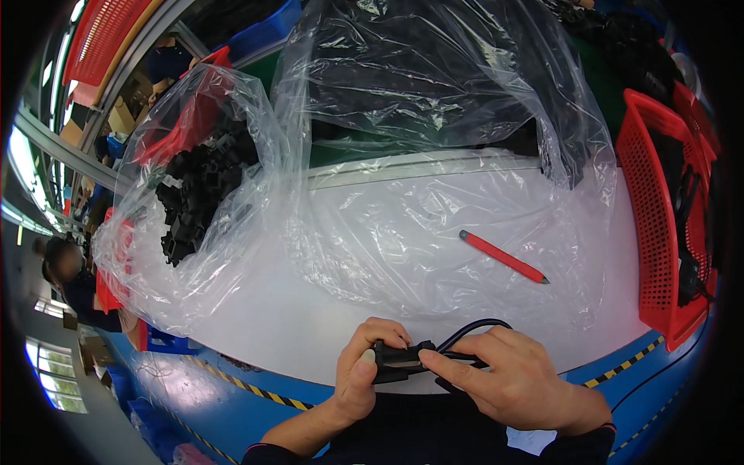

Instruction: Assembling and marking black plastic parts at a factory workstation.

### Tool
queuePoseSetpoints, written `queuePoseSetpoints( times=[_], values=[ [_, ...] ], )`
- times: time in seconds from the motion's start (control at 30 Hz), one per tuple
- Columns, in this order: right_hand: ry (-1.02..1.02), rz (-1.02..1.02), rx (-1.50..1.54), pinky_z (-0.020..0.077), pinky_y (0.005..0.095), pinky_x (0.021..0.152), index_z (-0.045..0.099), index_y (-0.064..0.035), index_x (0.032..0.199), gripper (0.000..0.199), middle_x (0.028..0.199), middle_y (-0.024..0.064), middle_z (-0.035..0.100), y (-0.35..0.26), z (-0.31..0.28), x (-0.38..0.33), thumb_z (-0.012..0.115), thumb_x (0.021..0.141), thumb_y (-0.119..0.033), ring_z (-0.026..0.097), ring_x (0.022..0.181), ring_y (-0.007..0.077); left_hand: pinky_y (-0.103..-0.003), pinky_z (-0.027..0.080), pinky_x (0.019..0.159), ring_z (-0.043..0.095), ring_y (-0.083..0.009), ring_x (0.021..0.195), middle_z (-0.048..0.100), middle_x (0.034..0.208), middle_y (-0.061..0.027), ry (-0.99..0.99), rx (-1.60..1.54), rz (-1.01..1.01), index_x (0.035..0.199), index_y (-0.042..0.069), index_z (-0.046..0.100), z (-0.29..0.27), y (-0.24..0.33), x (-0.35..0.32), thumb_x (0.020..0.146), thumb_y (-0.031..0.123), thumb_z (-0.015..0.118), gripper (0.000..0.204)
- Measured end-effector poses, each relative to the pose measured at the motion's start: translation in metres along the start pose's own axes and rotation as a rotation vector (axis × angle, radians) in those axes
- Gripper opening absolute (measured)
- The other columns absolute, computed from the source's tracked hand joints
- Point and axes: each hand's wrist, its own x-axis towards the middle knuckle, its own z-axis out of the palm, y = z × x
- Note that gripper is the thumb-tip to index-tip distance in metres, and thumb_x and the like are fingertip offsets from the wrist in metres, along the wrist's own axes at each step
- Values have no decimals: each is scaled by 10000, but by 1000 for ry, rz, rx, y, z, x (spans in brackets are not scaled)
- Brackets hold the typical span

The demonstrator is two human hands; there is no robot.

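Close to my body, at the table's near edge, my left hand (pixel 363 366) grips a small black plastic part (pixel 399 358) with thumb and fingers. From the right, my right hand (pixel 508 376) pinches a black cable (pixel 473 324) where it meets that part. The cable bends in a loop above my right fingers. What the two pieces are exactly is hard to make out, as my fingers cover much of them. Beyond my hands a red pen (pixel 504 256) with a dark tip lies on clear plastic sheeting (pixel 387 240).
Black moulded parts (pixel 203 182) fill a clear bag at the left. A red perforated basket (pixel 651 201) with black cables stands at the right. A large clear bag (pixel 434 70) covers dark items at the back of the white table (pixel 271 329). Another person (pixel 74 271) is at far left.
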Motion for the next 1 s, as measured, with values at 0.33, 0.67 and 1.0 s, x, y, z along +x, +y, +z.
queuePoseSetpoints(
  times=[0.33,0.67,1.0],
  values=[
    [32,11,32,439,248,546,649,-136,1034,361,763,22,574,-1,7,-1,689,678,-86,535,651,139,-324,425,753,503,-195,805,492,895,-167,31,68,-10,902,27,438,4,4,2,884,534,301,525],
    [165,86,147,453,255,563,653,-104,1009,410,782,48,574,2,10,-6,699,610,-26,555,663,166,-315,373,838,457,-190,912,424,1030,-158,55,-37,137,1013,23,420,9,-4,6,882,511,344,511],
    [116,60,136,447,254,544,651,-107,1020,428,780,50,571,-3,7,-10,714,601,-44,549,657,163,-367,432,889,425,-258,1057,373,1092,-145,235,56,396,932,134,350,12,-11,9,755,522,616,502]
  ],
)
